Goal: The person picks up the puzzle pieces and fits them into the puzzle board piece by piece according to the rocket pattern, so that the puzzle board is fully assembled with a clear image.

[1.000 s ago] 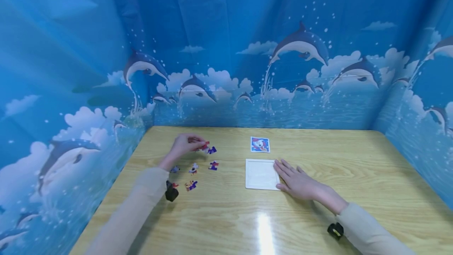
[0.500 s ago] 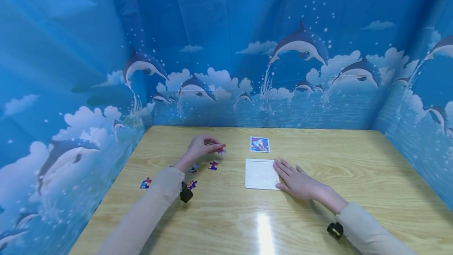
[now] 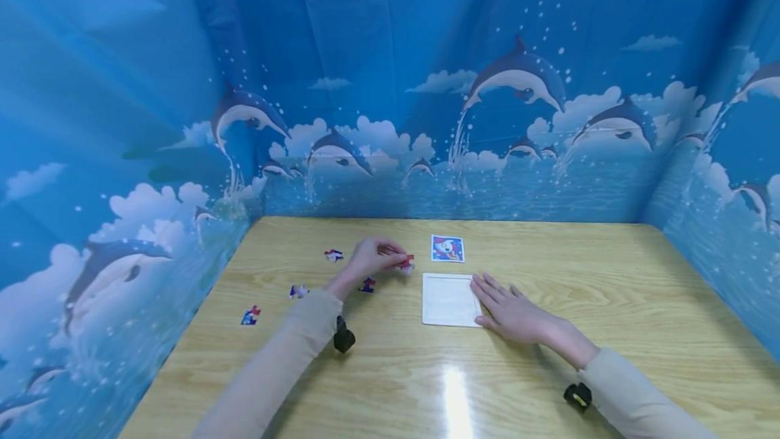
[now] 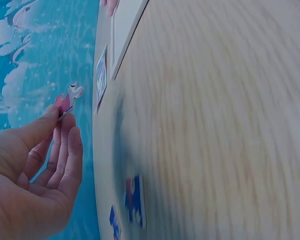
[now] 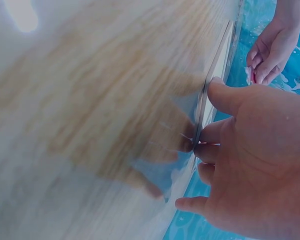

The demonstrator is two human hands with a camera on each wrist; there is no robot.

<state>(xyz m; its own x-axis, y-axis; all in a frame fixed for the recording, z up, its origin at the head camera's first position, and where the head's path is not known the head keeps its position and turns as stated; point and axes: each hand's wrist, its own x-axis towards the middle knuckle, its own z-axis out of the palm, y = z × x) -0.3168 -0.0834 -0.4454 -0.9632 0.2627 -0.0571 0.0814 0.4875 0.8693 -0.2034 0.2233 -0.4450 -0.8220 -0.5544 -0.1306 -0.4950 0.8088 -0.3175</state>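
Between thumb and fingertips, the left hand (image 3: 376,257) pinches a red and white puzzle piece (image 3: 407,263), held just left of the white tray (image 3: 451,300). In the left wrist view the piece (image 4: 69,99) stands tilted above the table, at the tips of the left hand (image 4: 45,165). The right hand (image 3: 514,311) lies with straight fingers on the tray's right edge. The right wrist view has the thumb and fingers of the right hand (image 5: 255,150) touching the tray's rim. A small picture card (image 3: 447,248) lies behind the tray.
Loose puzzle pieces lie at the left of the wooden table (image 3: 548,385): one at the back (image 3: 333,255), one mid-left (image 3: 298,291), one at far left (image 3: 250,316) and one beside the left wrist (image 3: 368,284). A dolphin-print curtain (image 3: 390,87) surrounds the table's back and sides.
The left hand has moved right with the red and white piece, from among the loose pieces to near the tray. The right hand and the tray have stayed in place.
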